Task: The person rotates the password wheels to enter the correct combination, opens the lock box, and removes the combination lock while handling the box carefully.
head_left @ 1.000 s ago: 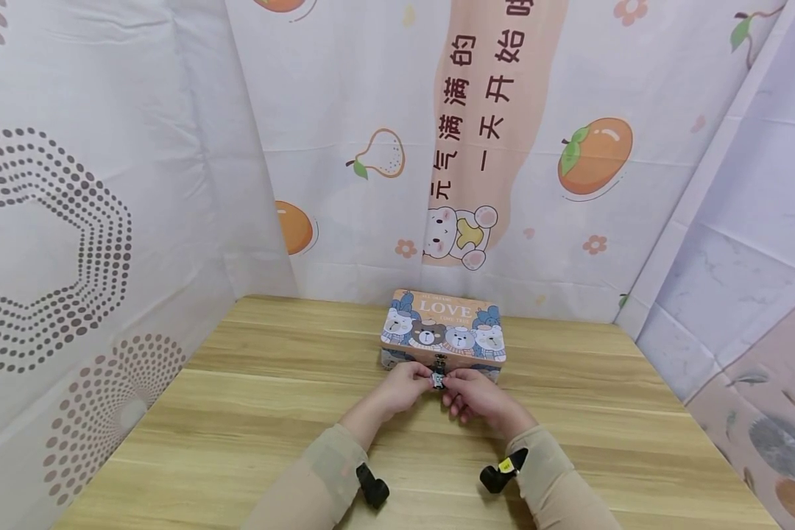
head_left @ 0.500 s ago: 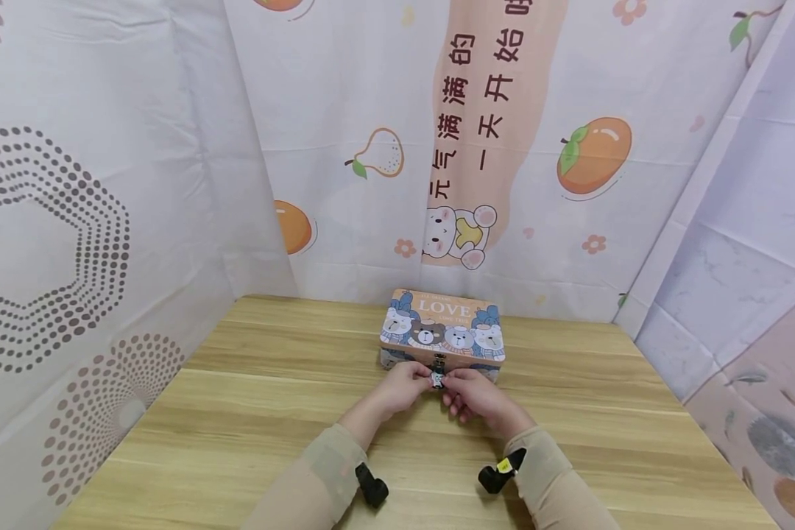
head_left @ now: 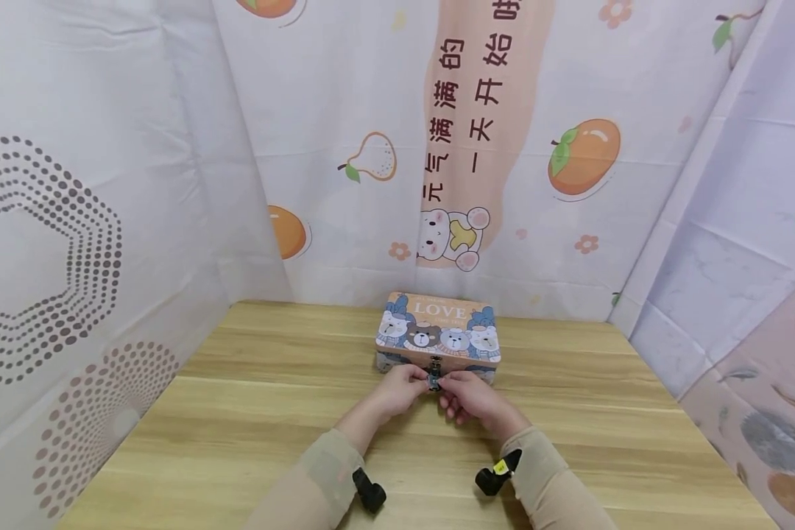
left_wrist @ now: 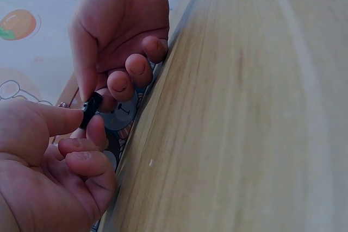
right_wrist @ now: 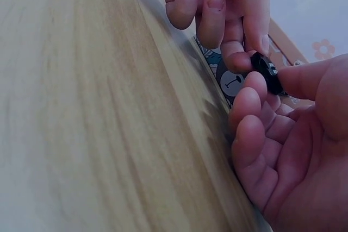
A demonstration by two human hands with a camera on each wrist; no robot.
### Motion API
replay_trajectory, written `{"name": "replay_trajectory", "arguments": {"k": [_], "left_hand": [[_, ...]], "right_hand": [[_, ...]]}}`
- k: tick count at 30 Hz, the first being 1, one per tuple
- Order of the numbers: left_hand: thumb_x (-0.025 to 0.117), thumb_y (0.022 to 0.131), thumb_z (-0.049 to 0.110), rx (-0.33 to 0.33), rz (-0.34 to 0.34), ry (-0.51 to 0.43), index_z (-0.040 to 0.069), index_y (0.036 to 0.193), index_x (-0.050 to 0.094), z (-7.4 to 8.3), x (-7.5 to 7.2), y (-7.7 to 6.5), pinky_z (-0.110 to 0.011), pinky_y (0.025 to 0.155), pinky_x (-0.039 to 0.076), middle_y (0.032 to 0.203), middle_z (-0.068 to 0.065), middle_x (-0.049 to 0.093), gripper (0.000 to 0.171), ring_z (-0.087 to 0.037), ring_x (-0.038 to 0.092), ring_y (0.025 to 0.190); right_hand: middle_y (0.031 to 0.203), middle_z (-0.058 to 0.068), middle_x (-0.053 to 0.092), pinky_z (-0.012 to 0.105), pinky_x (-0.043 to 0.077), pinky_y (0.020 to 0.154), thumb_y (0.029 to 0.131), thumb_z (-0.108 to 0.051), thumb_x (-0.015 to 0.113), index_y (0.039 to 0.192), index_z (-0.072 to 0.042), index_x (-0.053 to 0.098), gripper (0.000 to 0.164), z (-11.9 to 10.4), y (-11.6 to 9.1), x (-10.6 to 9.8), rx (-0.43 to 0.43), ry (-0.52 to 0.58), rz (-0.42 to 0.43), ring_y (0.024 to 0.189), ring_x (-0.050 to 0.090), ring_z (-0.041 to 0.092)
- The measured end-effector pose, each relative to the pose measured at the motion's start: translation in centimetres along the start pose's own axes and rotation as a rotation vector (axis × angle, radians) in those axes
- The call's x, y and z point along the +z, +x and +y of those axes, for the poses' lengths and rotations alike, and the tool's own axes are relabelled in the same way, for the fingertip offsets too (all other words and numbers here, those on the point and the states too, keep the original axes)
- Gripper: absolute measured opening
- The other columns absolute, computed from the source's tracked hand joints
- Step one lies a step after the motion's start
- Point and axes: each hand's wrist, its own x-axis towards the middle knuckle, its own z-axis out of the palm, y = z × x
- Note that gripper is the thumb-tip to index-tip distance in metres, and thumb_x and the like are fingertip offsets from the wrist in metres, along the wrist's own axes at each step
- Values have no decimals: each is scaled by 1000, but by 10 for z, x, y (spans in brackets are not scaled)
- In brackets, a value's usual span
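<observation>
A tin box (head_left: 440, 327) with bears and the word LOVE on its closed lid stands at the back of the table. At the middle of its front is a metal clasp (head_left: 435, 363), where a small black padlock (head_left: 433, 382) sits. My left hand (head_left: 395, 390) pinches the padlock from the left between thumb and finger. From the other side my right hand (head_left: 478, 400) pinches it as well, its other fingers loosely bent. In the right wrist view, small pale marks show on the padlock's dark body (right_wrist: 266, 73); they are too small to read. The fingers partly cover the clasp.
The wooden table (head_left: 291, 368) stretches to both sides of the box and in front of it. A printed curtain (head_left: 344, 265) hangs close behind the box. More cloth hangs along the left and right sides.
The head view has shifted slightly. Both hands keep their pinch at the front of the box, and the padlock's visible face looks darker than before.
</observation>
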Motion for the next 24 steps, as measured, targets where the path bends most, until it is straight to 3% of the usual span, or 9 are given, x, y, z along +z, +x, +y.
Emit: {"name": "replay_trajectory", "arguments": {"k": [24], "left_hand": [[61, 99, 8, 22, 0, -1, 0, 109, 65, -4, -1, 1, -25, 49, 40, 90, -4, 67, 13, -11, 46, 55]], "right_hand": [[76, 6, 61, 25, 47, 51, 108, -26, 47, 109, 5, 59, 33, 1, 0, 0, 5, -9, -5, 59, 55, 14]]}}
